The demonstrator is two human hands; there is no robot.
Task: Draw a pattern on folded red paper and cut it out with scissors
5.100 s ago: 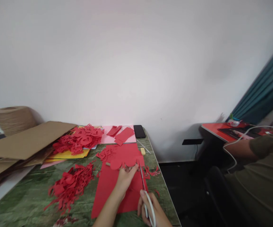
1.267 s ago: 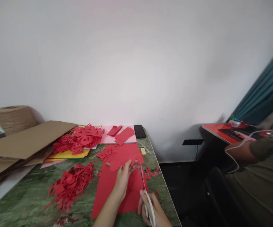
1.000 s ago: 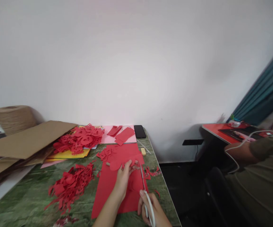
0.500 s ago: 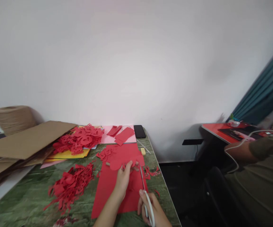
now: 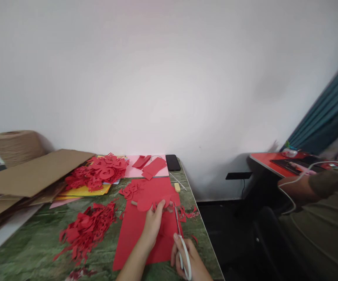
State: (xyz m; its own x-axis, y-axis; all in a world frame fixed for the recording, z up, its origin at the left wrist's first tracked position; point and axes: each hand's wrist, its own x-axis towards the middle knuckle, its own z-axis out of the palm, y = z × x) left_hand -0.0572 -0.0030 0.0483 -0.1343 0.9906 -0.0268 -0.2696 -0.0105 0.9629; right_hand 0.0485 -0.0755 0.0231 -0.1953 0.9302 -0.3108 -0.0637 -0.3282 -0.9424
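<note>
My left hand (image 5: 155, 216) is closed on a piece of red paper (image 5: 144, 203) with a rounded, scalloped outline, held just above a large red sheet (image 5: 144, 238). In my right hand (image 5: 188, 255) is a pair of scissors (image 5: 185, 249) with white handles, its blades pointing away from me. The blade tips are at the right end of the held paper; whether they touch it I cannot tell. Small red scraps (image 5: 188, 212) lie right of the blades. More curly red cutouts (image 5: 130, 190) rest on the sheet's far left corner.
Left of the sheet is a heap of red scraps (image 5: 88, 228); behind it, a pile of red cutouts (image 5: 104, 169). Cardboard (image 5: 37, 171) and a twine spool (image 5: 16, 146) stand at far left. A phone (image 5: 173, 162) and an eraser (image 5: 177, 187) lie near the right edge. A person (image 5: 327, 218) sits at right.
The held red paper has shifted slightly, with less of its right end showing by the blades. My hands have barely moved.
</note>
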